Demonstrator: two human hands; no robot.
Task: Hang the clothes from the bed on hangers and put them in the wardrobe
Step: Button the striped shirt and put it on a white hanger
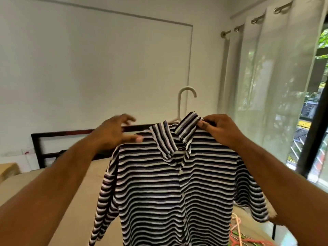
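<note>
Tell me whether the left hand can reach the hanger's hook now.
Probably yes: the left hand, open beside the striped shirt, has only clear air between it and the white hook above the collar.

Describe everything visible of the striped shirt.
The striped shirt is a knit-looking polo with black, white and bluish horizontal bands, a collar, a buttoned placket and sleeves. It hangs upright, front to the camera, on a white hanger whose hook rises behind the collar. The right hand pinches the raised collar flap; the left hand, blurred with fingers spread, has its thumb at the shoulder on its side. The hem runs out of frame; the bed lies behind.
</note>
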